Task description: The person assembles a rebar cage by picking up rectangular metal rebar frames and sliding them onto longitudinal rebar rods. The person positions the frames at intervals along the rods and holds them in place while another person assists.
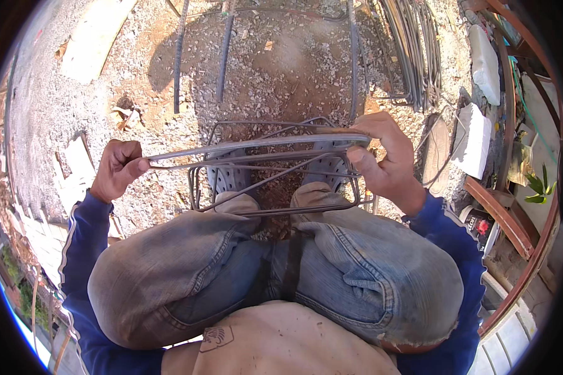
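In front of my bent knees, both hands hold a narrow steel stirrup (250, 144), a loop of bent rod, stretched crosswise between them. My left hand (119, 169) pinches its left end between thumb and fingers. At the other end, my right hand (388, 156) is closed round the rod, thumb below and fingers above. Just beneath are more rectangular stirrups (300, 210) of dark rod, over my grey perforated clogs (230, 173); whether they touch the held one I cannot tell.
Long ribbed steel bars (226, 56) lie ahead on gravelly ground (281, 75). A stack of bent rods (413, 53) lies at the far right. Beyond it are white blocks (472, 140) and a reddish-brown metal beam (500, 215). A pale board (97, 39) lies far left.
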Demonstrator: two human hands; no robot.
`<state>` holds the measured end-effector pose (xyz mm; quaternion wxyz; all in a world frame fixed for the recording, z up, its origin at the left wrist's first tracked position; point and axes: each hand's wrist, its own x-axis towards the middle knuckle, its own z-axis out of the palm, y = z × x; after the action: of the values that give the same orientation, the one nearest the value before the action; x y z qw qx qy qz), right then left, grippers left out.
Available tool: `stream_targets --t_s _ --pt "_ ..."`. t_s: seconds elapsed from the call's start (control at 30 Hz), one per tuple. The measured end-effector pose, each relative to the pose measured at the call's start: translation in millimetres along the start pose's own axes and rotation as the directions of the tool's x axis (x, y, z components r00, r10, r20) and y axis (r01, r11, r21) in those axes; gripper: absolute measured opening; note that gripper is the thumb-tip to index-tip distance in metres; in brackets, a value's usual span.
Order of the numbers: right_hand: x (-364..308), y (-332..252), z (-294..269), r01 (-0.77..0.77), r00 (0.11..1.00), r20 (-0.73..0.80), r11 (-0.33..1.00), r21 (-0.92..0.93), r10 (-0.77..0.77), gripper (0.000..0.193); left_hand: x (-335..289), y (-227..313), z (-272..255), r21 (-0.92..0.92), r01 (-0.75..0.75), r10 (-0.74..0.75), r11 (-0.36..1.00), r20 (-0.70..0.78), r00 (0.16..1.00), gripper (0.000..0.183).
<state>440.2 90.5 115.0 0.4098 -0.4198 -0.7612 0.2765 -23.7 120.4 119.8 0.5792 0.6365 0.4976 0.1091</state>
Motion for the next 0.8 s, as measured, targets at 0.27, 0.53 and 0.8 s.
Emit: stream_targets --t_s 0.27,0.53,0.8 --pt "215.7 -27.4 -34.2 0.529 0.831 0.012 0.784 -0.326 -0.556 0.030 34.9 111.2 58.4 -0.175 -0.496 0.524 0.851 0.352 0.775 0.032" --pt "158.4 -91.2 42.1 -0.046 0.860 0.511 0.996 0.079 -0.001 0.038 48.5 149.2 97.5 -0.640 -0.069 0.396 0.765 0.384 0.834 0.027" --pt "153.2 -52.1 77.3 -0.490 0.457 0.869 0.869 0.068 0.189 0.059 53.6 147.0 95.8 -0.144 -0.103 0.160 0.984 0.479 0.863 0.038"
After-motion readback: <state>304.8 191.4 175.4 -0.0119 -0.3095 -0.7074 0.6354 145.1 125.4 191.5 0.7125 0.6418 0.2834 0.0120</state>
